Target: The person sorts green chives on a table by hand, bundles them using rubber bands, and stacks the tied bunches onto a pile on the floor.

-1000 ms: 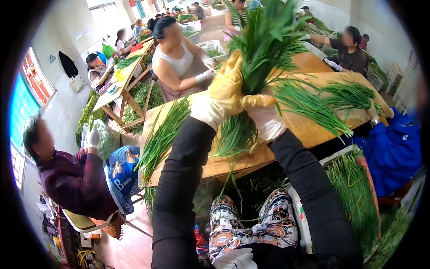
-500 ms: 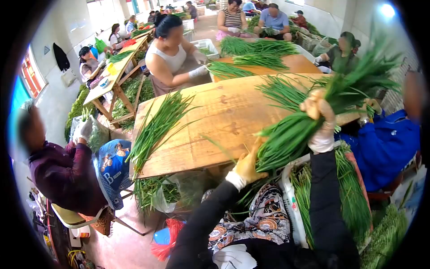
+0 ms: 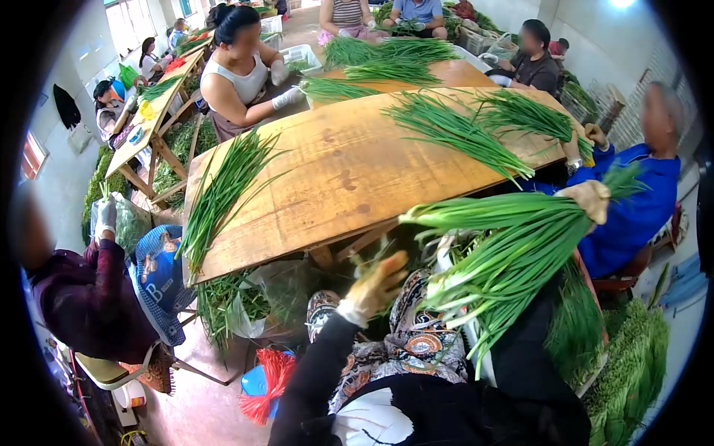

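White crate (image 3: 310, 54): greens (image 3: 297, 65) inside | left hand (image 3: 375, 288): spread wide | right hand (image 3: 589, 199): gripping long stalks (image 3: 513, 241)

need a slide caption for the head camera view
Gloved right hand holds a bunch of long green stalks beside a wooden table, the gloved left hand apart from the bunch.

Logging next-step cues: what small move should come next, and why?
Probably bring the left grip over to the fanned pale ends of the green bundle and gather them. Only the right grip holds the bundle, near its opposite end, so the pale ends splay loose; the left looks open and apart from them.
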Demonstrator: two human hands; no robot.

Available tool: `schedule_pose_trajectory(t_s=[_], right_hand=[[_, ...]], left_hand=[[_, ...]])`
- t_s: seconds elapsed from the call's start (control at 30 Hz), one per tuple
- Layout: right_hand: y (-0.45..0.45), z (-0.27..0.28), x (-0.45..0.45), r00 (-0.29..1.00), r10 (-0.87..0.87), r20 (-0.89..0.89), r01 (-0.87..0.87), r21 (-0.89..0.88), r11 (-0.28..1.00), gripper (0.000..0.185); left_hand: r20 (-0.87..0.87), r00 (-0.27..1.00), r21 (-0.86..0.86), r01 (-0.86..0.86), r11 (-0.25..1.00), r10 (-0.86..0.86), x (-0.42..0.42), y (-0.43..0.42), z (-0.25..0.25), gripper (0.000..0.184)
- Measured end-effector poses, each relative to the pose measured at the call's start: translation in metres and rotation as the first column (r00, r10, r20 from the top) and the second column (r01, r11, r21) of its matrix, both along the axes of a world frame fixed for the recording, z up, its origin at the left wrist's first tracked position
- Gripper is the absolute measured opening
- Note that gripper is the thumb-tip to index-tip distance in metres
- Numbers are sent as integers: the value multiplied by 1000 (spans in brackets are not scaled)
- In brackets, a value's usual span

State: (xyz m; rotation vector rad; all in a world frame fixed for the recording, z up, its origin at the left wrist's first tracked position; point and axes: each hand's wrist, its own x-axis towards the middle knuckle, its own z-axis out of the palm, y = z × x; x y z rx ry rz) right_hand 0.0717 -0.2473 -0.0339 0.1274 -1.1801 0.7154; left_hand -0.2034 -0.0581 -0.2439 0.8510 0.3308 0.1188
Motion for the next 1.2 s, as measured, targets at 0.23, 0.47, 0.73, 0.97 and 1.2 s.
schedule_pose_trajectory(t_s=[0.23,0.47,0.73,0.97,1.2], right_hand=[[13,-76,-1,966,-22,-257,11,-47,999,16],[-19,-39,29,998,49,-37,-51,-42,998,19],[6,-21,26,901,270,338,-252,-98,963,18],[19,-24,32,796,366,482,-339,-145,929,18],[6,-6,28,898,275,344,-240,-142,960,17]], left_hand=[[346,934,-79,-58,995,82,55,-30,90,45],[-19,941,114,-334,935,339,-12,36,-79,29],[228,973,64,8,998,-22,36,-16,65,59],[180,982,314,-114,943,59,24,3,45,32],[-7,923,74,-384,920,386,-30,58,-60,49]])
